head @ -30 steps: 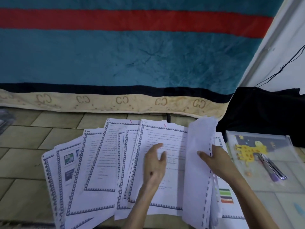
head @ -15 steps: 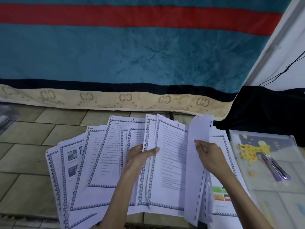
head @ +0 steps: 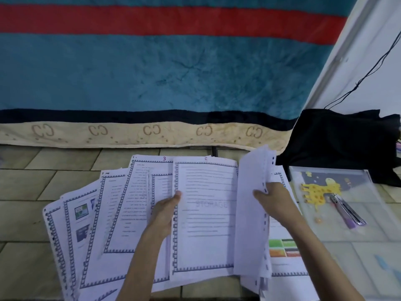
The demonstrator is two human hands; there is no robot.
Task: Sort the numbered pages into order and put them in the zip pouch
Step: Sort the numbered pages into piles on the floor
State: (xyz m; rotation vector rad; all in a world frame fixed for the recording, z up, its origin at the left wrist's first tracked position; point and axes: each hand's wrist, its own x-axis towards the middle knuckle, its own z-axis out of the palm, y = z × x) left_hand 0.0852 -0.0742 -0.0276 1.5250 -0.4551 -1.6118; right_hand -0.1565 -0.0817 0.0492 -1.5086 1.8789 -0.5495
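We're looking down at the pages (head: 104,213) fanned over a tiled floor (head: 26,183), overlapping w/ punched edges and patterned borders. One sheet near the top shows a handwritten 3 (head: 164,158). Our left hand (head: 165,213) grips the left edge of a text page (head: 206,213) faintly marked STORAGE: thumb on its face, other fingers tucked behind it. Our right hand (head: 275,203) has fingers curled round the punched edge of a few raised sheets (head: 251,213) standing nearly upright, blank backs toward us. Under them lies a page w/ green, orange and red blocks (head: 283,248). The zip pouch (head: 347,213), clear w/ a yellow giraffe print, lies flat on the floor just right of the pages; a purple stapler (head: 347,213) rests on it. Behind: a teal, red and beige blanket (head: 152,72), and black cloth (head: 338,140) at right.
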